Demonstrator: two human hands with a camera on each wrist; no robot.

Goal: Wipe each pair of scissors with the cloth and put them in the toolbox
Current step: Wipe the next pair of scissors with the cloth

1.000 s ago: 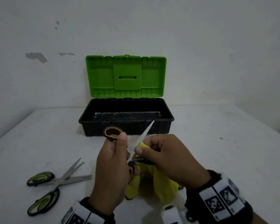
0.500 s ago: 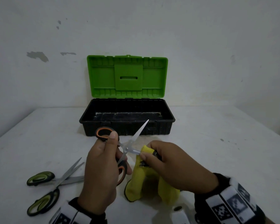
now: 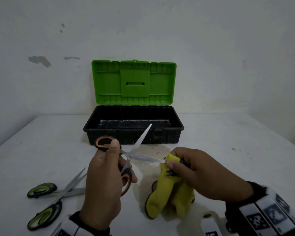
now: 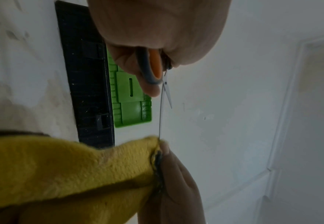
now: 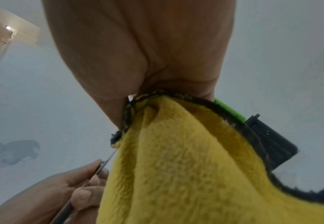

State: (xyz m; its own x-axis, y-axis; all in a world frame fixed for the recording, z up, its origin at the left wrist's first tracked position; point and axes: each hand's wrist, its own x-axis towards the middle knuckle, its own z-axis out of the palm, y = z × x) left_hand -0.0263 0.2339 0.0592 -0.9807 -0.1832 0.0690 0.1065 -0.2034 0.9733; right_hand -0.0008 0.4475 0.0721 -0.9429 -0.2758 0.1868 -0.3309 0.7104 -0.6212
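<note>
My left hand (image 3: 107, 172) grips the handles of the orange-and-black scissors (image 3: 126, 155), whose blades are spread apart. One blade points up toward the toolbox (image 3: 133, 132); the tip of the other is pinched inside the yellow cloth (image 3: 170, 189) by my right hand (image 3: 191, 171). In the left wrist view the orange handle of the scissors (image 4: 153, 68) sits in my fingers and a thin blade runs down into the cloth (image 4: 71, 171). The right wrist view shows the cloth (image 5: 186, 166) hanging from my pinching fingers. The black toolbox stands with its green lid (image 3: 134, 82) up.
Two pairs of green-handled scissors (image 3: 48, 201) lie crossed on the white table (image 3: 228, 150) at the front left. The toolbox stands against the back wall in the middle. Bare table spreads to the right of my hands.
My left hand has pulled the orange scissors leftward, so the cloth has slid from near the pivot out to the blade's tip. The blades have spread wider.
</note>
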